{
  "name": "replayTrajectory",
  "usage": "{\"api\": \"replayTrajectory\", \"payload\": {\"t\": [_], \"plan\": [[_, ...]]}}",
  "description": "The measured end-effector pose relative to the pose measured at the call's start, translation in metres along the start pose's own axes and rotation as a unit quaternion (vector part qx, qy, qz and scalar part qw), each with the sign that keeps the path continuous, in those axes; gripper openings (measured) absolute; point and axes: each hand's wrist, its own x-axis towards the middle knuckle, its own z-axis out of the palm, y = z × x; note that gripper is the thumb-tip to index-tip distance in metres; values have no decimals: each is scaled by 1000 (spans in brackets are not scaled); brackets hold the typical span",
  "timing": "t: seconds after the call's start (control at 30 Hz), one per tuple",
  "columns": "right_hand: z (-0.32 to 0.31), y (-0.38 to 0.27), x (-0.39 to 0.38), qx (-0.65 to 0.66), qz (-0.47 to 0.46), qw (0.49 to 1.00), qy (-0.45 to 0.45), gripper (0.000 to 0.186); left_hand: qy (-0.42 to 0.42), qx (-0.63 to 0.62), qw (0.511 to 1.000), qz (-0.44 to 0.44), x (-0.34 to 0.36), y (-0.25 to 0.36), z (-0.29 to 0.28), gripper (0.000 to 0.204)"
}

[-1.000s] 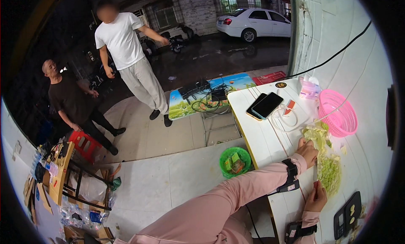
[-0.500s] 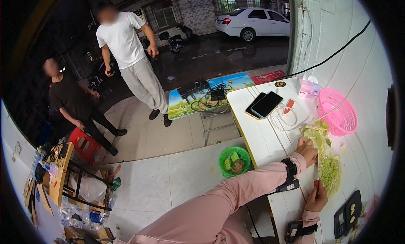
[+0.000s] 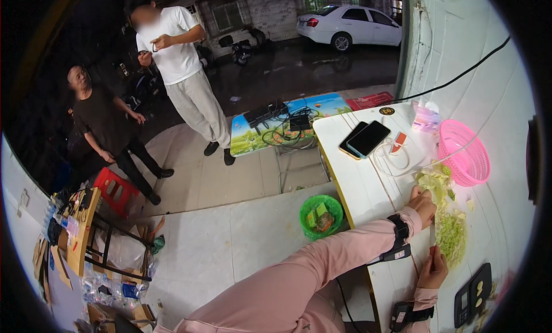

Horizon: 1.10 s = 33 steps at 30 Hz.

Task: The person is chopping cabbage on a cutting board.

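Note:
On the white table (image 3: pixel 359 178) my left hand (image 3: pixel 422 207) has its fingers curled on pale green cabbage (image 3: pixel 435 182), pressing it down. My right hand (image 3: pixel 433 271), nearer to me, grips a knife by its reddish handle; the narrow blade (image 3: pixel 433 236) points away toward the left hand. A heap of finely shredded cabbage (image 3: pixel 452 241) lies just right of the blade. The blade's far end is partly hidden by the left hand and the leaves. Both of my wrists wear black straps with small boxes.
A pink basket (image 3: pixel 464 153) stands beyond the cabbage. Two phones (image 3: pixel 368 140) and a white cable lie farther left. A black kitchen scale (image 3: pixel 472 295) is near right. Below the table's left edge sits a green-lined bin (image 3: pixel 320 217). Two people stand beyond, left.
My hands stay on the cabbage and the knife with only slight movement. The person in white has raised both hands to chest height. The whole view has shifted a little.

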Motion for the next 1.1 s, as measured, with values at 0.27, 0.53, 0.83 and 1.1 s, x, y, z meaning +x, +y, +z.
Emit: {"api": "replayTrajectory", "payload": {"t": [0.27,0.53,0.83,1.1], "plan": [[-2,-1,2,-52,6,998,-35,34,-25,4,1000,-18,3,6,-2,4],[3,0,-1,-52,-6,999,11,32,3,-2,1000,9,0,2,-1,11],[3,2,-5,39,56,997,33,33,-1,6,1000,17,0,0,0,13],[0,7,-1,3,14,1000,2,33,-16,6,1000,15,0,4,-2,13]]}}
